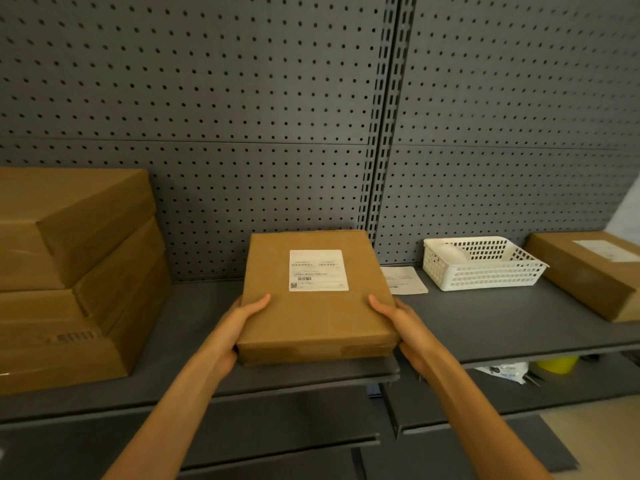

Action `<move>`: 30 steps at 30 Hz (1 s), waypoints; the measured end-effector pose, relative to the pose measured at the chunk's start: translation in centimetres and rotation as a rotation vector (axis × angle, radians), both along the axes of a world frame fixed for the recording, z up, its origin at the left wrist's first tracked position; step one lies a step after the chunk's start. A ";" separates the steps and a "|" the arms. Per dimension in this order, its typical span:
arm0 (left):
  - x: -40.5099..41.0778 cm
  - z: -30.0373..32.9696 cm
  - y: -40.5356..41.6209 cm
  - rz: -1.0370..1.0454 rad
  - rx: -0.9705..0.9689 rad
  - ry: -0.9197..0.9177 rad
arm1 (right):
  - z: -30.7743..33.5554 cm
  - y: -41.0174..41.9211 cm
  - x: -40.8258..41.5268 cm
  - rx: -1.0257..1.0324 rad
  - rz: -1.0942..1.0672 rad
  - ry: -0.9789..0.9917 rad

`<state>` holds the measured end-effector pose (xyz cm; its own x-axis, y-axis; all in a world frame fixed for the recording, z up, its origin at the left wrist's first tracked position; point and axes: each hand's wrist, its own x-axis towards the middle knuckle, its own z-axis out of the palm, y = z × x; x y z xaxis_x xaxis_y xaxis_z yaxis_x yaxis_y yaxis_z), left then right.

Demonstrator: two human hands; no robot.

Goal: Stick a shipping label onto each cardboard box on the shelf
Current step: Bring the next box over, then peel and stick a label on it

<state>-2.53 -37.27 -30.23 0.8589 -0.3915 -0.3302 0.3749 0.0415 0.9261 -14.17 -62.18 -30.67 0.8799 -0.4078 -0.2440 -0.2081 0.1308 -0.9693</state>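
Observation:
A flat brown cardboard box point(311, 317) sits at the middle of the grey shelf point(502, 327), with a white shipping label point(318, 270) stuck on its top. My left hand point(239, 327) grips the box's near left edge, thumb on top. My right hand point(398, 323) grips the near right edge the same way. A loose label sheet point(405, 279) lies on the shelf just right of the box. A stack of three cardboard boxes point(69, 282) stands at the left. Another box point(588, 271) with a label on top lies at the far right.
A white perforated plastic basket point(485, 265) stands on the shelf between the loose label and the right box. A grey pegboard wall point(242, 133) backs the shelf. Lower shelves are below, with a yellow object point(557, 364) and a white bag under the right shelf.

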 end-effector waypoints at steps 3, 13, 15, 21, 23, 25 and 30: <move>-0.4 1.2 -0.8 -0.041 -0.061 -0.066 | 0.6 0.1 -1.9 -0.047 -0.070 -0.110; -5.3 6.8 -9.7 -0.211 -0.193 -0.354 | 6.0 -4.2 -11.4 -0.270 -0.315 -0.406; -7.0 7.6 -12.1 -0.253 -0.198 -0.377 | 6.7 -5.7 -13.8 -0.277 -0.363 -0.436; -13.3 9.6 -19.8 -0.385 -0.189 -0.371 | 7.8 -11.0 -22.2 -0.310 -0.513 -0.471; -15.8 10.0 -22.6 -0.426 -0.196 -0.376 | 7.8 -13.0 -25.4 -0.331 -0.557 -0.473; -18.6 10.4 -25.5 -0.464 -0.198 -0.374 | 7.9 -15.1 -28.8 -0.339 -0.599 -0.465; -26.1 11.5 -33.0 -0.530 -0.229 -0.378 | 8.6 -20.7 -37.1 -0.380 -0.682 -0.438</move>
